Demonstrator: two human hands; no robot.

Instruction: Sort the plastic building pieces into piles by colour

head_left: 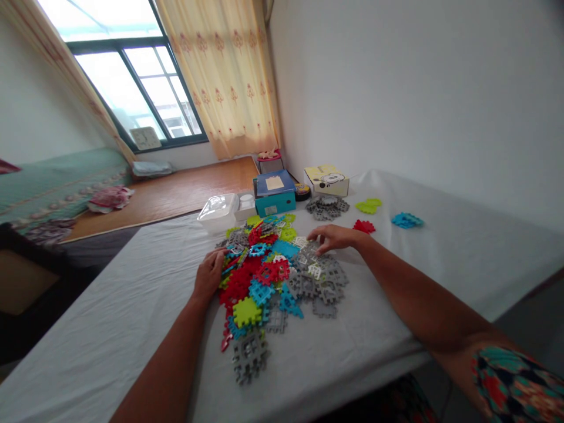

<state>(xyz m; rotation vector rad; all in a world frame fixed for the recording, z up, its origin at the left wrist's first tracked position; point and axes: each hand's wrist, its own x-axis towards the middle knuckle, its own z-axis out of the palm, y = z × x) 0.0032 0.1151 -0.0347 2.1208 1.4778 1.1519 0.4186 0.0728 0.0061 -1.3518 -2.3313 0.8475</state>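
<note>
A heap of plastic interlocking building pieces with notched edges lies on the cloth, in red (240, 285), blue (261, 292), lime green (247, 311), grey (332, 273) and white. My left hand (210, 273) rests against the heap's left edge, its fingers bent loosely over the pieces and partly hidden; I see nothing held in it. Over the grey pieces on the heap's right side, my right hand (333, 237) reaches in with fingers curved and thumb apart. Its fingertips are close to the pieces, and no piece shows between them.
Behind the heap stand a clear plastic container (218, 211), a blue box (275, 194) and a yellow box (326, 180). Sorted groups lie farther right: grey pieces (327, 207), green pieces (369, 205), red pieces (364, 226) and blue pieces (407, 220). A white cloth (145, 294) covers the table.
</note>
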